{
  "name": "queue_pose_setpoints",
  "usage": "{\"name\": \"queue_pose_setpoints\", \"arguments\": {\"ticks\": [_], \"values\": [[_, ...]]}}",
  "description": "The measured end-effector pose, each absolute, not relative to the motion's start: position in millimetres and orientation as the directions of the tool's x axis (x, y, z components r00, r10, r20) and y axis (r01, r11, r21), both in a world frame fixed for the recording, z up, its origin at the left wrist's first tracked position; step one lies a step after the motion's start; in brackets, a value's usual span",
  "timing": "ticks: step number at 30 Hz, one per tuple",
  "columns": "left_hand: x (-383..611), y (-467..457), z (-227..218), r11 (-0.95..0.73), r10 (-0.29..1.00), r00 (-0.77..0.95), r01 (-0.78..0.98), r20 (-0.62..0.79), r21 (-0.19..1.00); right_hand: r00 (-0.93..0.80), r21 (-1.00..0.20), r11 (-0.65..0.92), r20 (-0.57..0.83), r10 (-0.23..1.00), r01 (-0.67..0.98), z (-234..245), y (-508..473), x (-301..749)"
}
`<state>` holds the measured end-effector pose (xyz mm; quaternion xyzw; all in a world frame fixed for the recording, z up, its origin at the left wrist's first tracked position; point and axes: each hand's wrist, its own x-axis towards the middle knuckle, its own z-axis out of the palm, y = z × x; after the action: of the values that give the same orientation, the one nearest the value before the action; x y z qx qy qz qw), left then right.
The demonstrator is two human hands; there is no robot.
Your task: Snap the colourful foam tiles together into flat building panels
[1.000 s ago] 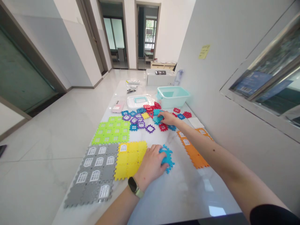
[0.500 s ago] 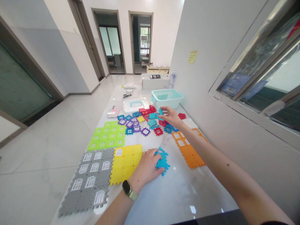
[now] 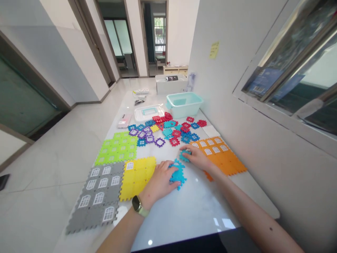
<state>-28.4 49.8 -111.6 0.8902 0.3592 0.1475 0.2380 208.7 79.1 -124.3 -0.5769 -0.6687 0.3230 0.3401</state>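
The left hand [image 3: 159, 182] and the right hand [image 3: 197, 157] work at blue foam tiles [image 3: 177, 174] on the desk [image 3: 200, 214]

The blue foam tiles sit joined in a knobbly cluster near the desk's front edge, between the yellow sheet [image 3: 137, 177] and the orange sheet [image 3: 223, 158]. The left hand's grip is clamped on the cluster's left side, with a watch [image 3: 138, 206] on that wrist. The right hand's grip is closed over a small blue tile [image 3: 184, 156] just above the cluster, and its fingers cover part of that tile.

Left of the hands, the yellow sheet touches a gray sheet [image 3: 97, 196] printed with white arched windows. A lime green sheet [image 3: 116, 149] lies just above them. Farther up, a heap of loose red, blue, teal and purple tiles [image 3: 163, 131] is spread across the desk, and some show windows.

Beyond the heap stand a teal plastic tub [image 3: 184, 104] and a white case with a clear lid [image 3: 149, 113]. A pink phone [image 3: 124, 120] lies left of the case. At the far end are a white box [image 3: 171, 84] and a clear bottle [image 3: 191, 82].
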Motion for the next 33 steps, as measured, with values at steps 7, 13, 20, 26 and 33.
{"name": "queue_pose_setpoints", "arguments": {"ticks": [7, 13, 20, 26, 33], "values": [[-28, 50, -105, -0.624, 0.71, 0.701, 0.588, 0.061, 0.515, -0.099, -0.884, 0.071, 0.029, 0.995, 0.462, -126, 78, 200], [-27, 48, -102, -0.614, 0.724, 0.688, 0.618, 0.04, 0.491, -0.138, -0.902, 0.04, -0.021, 0.99, 0.429, -126, 77, 196], [-27, 48, -105, -0.613, 0.728, 0.684, 0.619, 0.047, 0.492, -0.17, -0.862, 0.071, -0.018, 0.985, 0.502, -120, 74, 193], [-27, 48, -107, -0.616, 0.729, 0.682, 0.622, 0.052, 0.483, -0.144, -0.741, 0.094, -0.004, 0.99, 0.665, -120, 73, 190], [-27, 49, -105, -0.634, 0.715, 0.698, 0.618, 0.047, 0.465, -0.176, -0.639, 0.168, 0.052, 0.983, 0.751, -129, 78, 189]]}}
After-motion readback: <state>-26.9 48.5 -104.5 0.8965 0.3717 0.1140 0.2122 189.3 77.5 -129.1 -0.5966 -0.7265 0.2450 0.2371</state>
